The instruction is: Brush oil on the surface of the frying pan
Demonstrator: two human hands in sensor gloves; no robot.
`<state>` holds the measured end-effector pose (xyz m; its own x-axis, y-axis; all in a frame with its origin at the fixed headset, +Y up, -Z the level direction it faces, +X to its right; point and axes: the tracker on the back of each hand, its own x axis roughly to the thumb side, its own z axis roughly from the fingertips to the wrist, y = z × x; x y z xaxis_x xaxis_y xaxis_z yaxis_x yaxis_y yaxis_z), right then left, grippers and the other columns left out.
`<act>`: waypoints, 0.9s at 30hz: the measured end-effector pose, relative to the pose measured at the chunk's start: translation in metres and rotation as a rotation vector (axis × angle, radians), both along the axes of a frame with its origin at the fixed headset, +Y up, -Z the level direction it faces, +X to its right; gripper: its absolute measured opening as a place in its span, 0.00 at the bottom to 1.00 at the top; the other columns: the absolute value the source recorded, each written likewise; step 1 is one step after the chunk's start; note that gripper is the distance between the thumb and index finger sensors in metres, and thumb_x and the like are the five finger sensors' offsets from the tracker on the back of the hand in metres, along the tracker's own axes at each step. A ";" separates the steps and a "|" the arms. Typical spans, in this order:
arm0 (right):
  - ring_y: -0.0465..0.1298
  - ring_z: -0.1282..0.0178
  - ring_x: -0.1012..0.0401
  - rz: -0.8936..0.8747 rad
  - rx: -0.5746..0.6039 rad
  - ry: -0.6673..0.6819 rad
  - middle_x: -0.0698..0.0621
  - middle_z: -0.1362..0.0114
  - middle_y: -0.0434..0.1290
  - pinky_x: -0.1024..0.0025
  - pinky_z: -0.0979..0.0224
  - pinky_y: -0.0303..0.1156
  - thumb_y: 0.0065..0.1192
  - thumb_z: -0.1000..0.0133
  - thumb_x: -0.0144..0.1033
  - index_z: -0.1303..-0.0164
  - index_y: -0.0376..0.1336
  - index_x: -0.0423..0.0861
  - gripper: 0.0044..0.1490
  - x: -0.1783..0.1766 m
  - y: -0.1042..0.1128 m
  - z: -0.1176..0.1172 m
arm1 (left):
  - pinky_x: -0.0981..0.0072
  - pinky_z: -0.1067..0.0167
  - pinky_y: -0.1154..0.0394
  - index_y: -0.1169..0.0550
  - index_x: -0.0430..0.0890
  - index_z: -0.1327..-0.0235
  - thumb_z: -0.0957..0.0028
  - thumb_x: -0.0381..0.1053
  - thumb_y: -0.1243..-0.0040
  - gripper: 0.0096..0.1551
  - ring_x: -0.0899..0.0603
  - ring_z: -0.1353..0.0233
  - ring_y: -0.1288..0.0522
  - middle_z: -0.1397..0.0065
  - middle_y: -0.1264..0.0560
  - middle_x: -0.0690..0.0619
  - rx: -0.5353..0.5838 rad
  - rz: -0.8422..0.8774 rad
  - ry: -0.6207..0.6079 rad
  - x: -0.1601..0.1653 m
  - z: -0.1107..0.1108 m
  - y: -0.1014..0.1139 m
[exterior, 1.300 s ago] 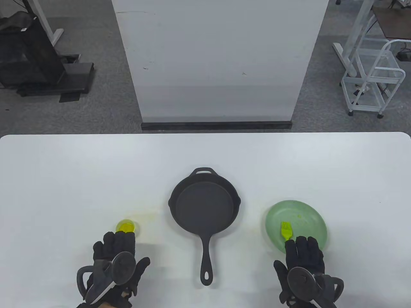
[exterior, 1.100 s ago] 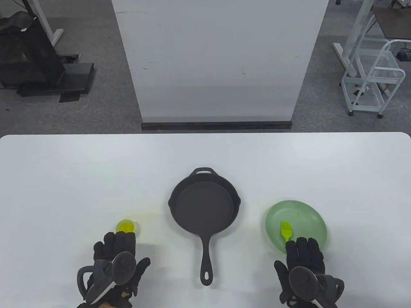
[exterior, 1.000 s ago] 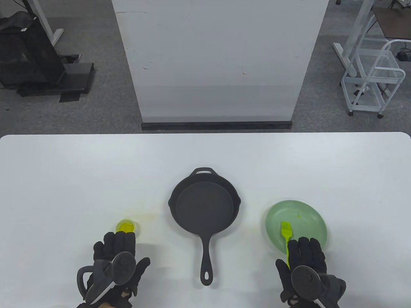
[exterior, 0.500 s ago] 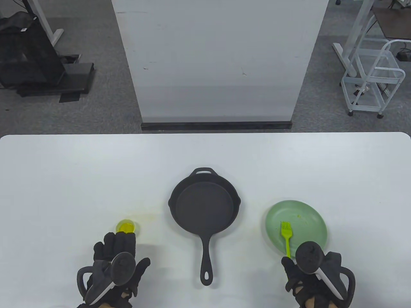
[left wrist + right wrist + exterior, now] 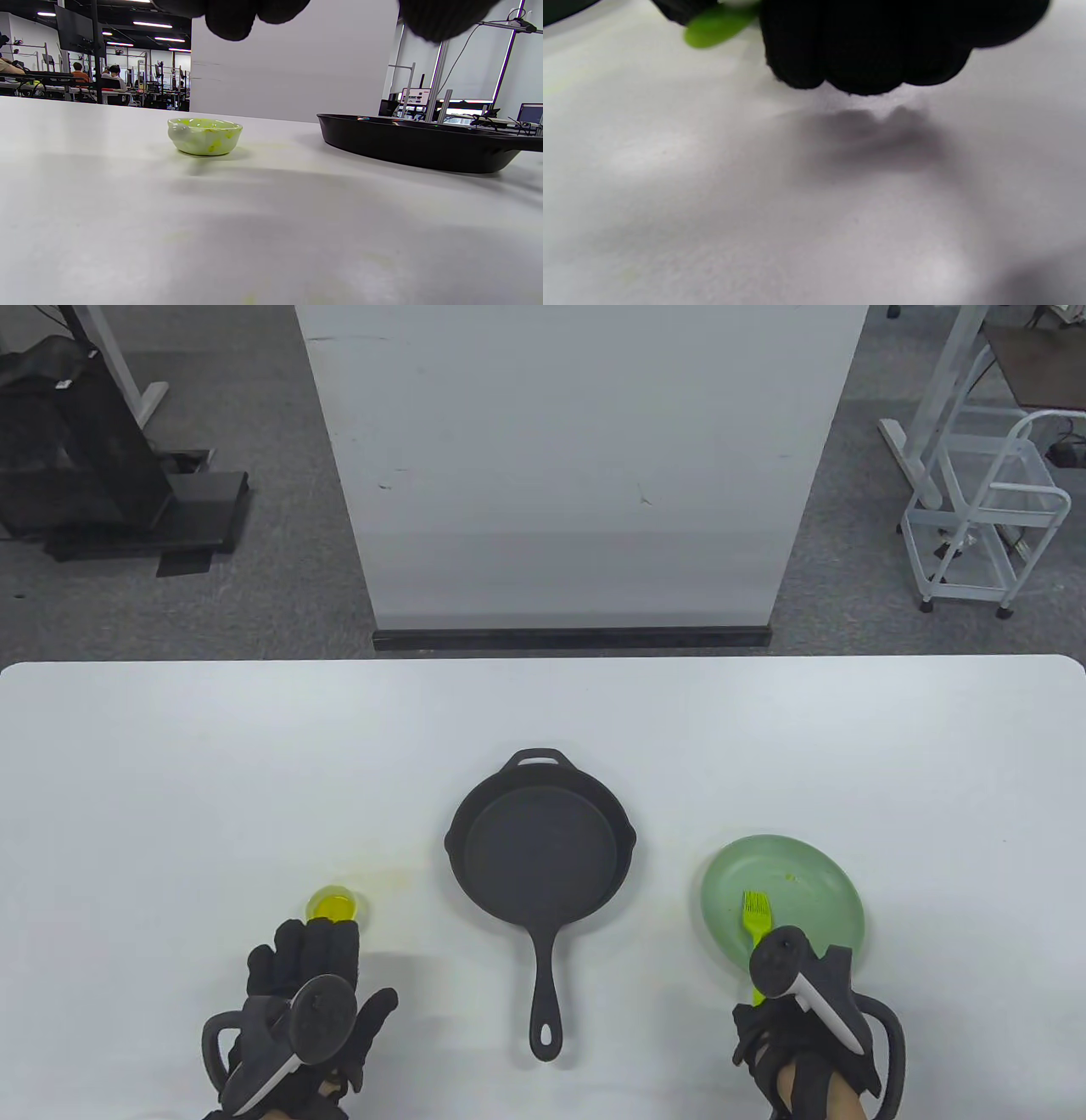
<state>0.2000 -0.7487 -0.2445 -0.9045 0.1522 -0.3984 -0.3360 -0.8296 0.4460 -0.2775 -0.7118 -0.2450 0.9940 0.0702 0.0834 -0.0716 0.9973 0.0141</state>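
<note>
A black cast-iron frying pan (image 5: 540,857) sits at the table's middle, its handle pointing toward me; it also shows in the left wrist view (image 5: 415,142). A small dish of yellow oil (image 5: 333,904) stands just beyond my left hand (image 5: 339,963), which lies flat and open on the table; the dish also shows in the left wrist view (image 5: 205,135). A lime-green silicone brush (image 5: 756,914) lies with its head on a green plate (image 5: 806,874). My right hand (image 5: 768,1010) is turned on its side and grips the brush handle (image 5: 717,24) at the plate's near edge.
Faint yellow oil smears mark the white table (image 5: 390,875) between the dish and the pan. A white partition panel (image 5: 577,475) stands behind the table's far edge. A white wire cart (image 5: 984,517) stands on the floor at the back right.
My right hand pulled back from the plate, rolled from palm-down onto its side and closed around the brush handle. The brush head stays on the plate. My left hand has not moved.
</note>
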 end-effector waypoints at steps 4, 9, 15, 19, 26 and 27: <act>0.76 0.51 0.42 -0.150 -0.037 -0.038 0.43 0.55 0.78 0.60 0.58 0.75 0.55 0.50 0.53 0.61 0.70 0.45 0.24 0.007 -0.007 0.000 | 0.32 0.25 0.58 0.49 0.49 0.23 0.53 0.73 0.53 0.50 0.32 0.17 0.54 0.16 0.49 0.45 0.001 0.002 0.001 0.000 0.000 0.000; 0.76 0.52 0.42 -0.216 -0.015 -0.056 0.43 0.54 0.77 0.60 0.58 0.75 0.56 0.50 0.52 0.60 0.69 0.44 0.24 0.012 -0.008 0.002 | 0.32 0.25 0.58 0.49 0.49 0.23 0.53 0.73 0.53 0.50 0.32 0.17 0.54 0.16 0.49 0.46 -0.007 0.003 -0.007 0.001 -0.001 -0.001; 0.76 0.52 0.42 -0.383 0.036 -0.066 0.43 0.54 0.77 0.61 0.59 0.75 0.56 0.50 0.50 0.60 0.69 0.42 0.24 0.013 -0.002 0.002 | 0.32 0.25 0.58 0.49 0.49 0.23 0.53 0.73 0.53 0.50 0.31 0.17 0.54 0.16 0.49 0.45 0.000 0.042 -0.032 0.002 -0.002 0.002; 0.76 0.52 0.43 -0.546 0.095 -0.089 0.43 0.54 0.76 0.61 0.59 0.75 0.55 0.49 0.50 0.59 0.68 0.42 0.24 0.014 0.004 0.006 | 0.31 0.25 0.57 0.48 0.49 0.23 0.52 0.72 0.53 0.50 0.31 0.17 0.53 0.16 0.48 0.45 0.003 0.120 -0.071 0.005 -0.005 0.010; 0.75 0.51 0.44 -0.808 0.255 -0.056 0.44 0.52 0.75 0.62 0.57 0.75 0.53 0.48 0.51 0.58 0.67 0.43 0.24 -0.005 0.029 0.011 | 0.30 0.27 0.51 0.41 0.46 0.24 0.51 0.70 0.52 0.46 0.28 0.21 0.44 0.20 0.40 0.42 -0.110 0.492 -0.169 0.029 -0.018 0.024; 0.75 0.50 0.44 -0.852 0.285 -0.034 0.44 0.52 0.75 0.62 0.57 0.75 0.52 0.48 0.51 0.57 0.67 0.43 0.24 -0.013 0.036 0.011 | 0.30 0.27 0.49 0.40 0.46 0.25 0.51 0.69 0.52 0.45 0.28 0.22 0.43 0.21 0.38 0.42 -0.129 0.557 -0.201 0.040 -0.020 0.027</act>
<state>0.1875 -0.7131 -0.2333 -0.4282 0.8631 -0.2678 -0.8973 -0.3708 0.2396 -0.2372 -0.6844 -0.2648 0.7705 0.5977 0.2217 -0.5722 0.8017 -0.1728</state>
